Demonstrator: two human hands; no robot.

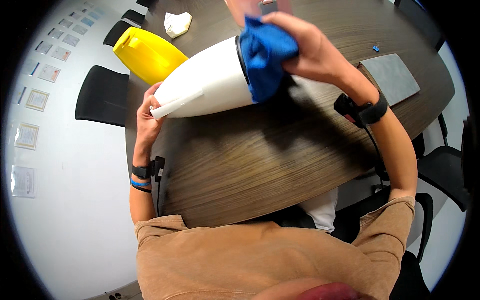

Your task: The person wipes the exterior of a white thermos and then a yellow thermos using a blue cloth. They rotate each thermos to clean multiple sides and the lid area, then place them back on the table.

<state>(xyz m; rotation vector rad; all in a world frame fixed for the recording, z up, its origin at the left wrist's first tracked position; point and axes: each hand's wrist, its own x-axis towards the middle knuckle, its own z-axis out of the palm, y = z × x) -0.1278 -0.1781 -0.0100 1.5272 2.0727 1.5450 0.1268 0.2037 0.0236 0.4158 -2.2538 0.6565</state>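
A large white tapered vessel (210, 80), glossy and plastic-looking, is tilted above the dark wooden table; its exact kind is unclear. My left hand (148, 106) grips its narrow left end, next to a white strip-like part that sticks out along its side. At the wider right end runs a black rim (242, 59). My right hand (312, 47) is closed on a bunched blue cloth (267, 60) and holds it against that rim, covering the opening. Behind the vessel lies a yellow plastic container (149, 52), partly hidden by it.
A crumpled white and pale yellow packet (177, 24) lies on the table (220, 175) at the back. Beyond my right hand stands a pinkish translucent box (245, 7) with a grey latch. A grey notebook (392, 77) and a small blue item (376, 48) lie at right. Black chairs (102, 95) surround the table.
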